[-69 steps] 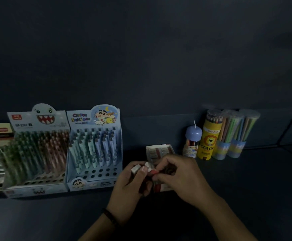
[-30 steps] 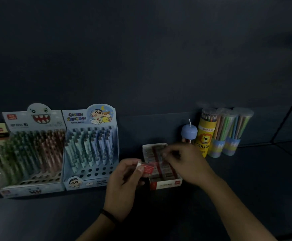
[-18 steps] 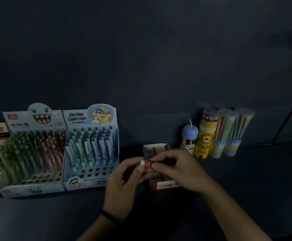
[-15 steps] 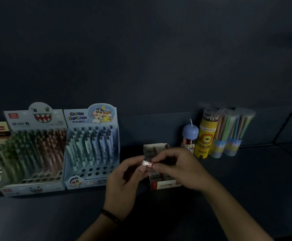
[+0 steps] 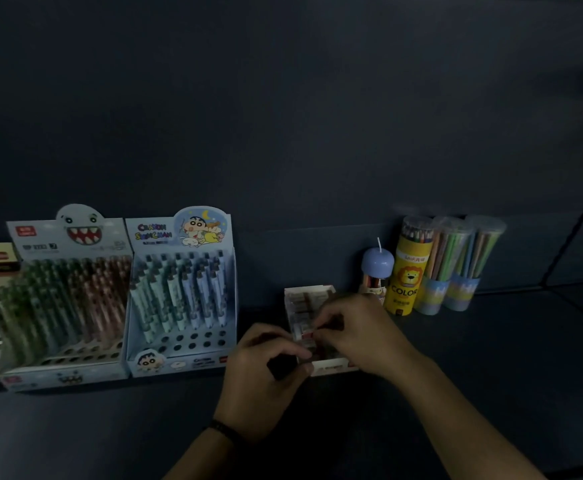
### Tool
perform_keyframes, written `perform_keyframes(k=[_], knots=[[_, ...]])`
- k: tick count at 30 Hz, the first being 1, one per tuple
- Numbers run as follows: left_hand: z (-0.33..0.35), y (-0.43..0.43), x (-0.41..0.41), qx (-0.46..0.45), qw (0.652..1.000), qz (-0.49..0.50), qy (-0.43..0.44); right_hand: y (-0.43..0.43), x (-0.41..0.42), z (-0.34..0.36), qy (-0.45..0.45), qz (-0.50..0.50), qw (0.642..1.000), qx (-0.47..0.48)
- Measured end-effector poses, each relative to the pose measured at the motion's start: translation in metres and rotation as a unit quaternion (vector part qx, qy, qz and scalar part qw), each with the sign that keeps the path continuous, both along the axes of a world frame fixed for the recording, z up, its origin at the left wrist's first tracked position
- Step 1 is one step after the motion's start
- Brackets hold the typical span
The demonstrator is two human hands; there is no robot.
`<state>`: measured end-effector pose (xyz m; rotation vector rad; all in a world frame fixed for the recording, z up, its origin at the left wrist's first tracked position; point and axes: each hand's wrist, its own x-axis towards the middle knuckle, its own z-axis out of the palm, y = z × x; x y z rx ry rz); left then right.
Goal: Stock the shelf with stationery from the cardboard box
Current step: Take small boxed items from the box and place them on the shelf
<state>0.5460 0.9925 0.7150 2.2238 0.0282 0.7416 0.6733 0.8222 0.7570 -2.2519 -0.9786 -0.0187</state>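
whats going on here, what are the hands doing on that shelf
A person is working at a small open box of erasers on the dark shelf. The right hand pinches a red and white eraser over the box. The left hand, fingers curled, is at the box's front left corner; it is too dark to tell whether it holds anything. Two pen display boxes stand to the left, tubes of coloured pencils to the right.
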Motion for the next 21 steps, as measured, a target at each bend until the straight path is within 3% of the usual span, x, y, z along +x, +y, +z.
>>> perform_keyframes(k=[16,18,21], knots=[[0.004,-0.002,-0.001,-0.011,0.999,-0.03,0.024,0.011,-0.003,0.006,-0.027,-0.012,0.991,-0.13],[0.005,-0.005,-0.002,0.001,0.999,-0.027,0.023,0.003,-0.013,0.013,-0.027,-0.033,0.992,-0.122],[0.009,-0.012,-0.009,0.035,0.999,-0.036,-0.009,-0.026,-0.041,0.014,-0.05,-0.107,0.992,-0.037]])
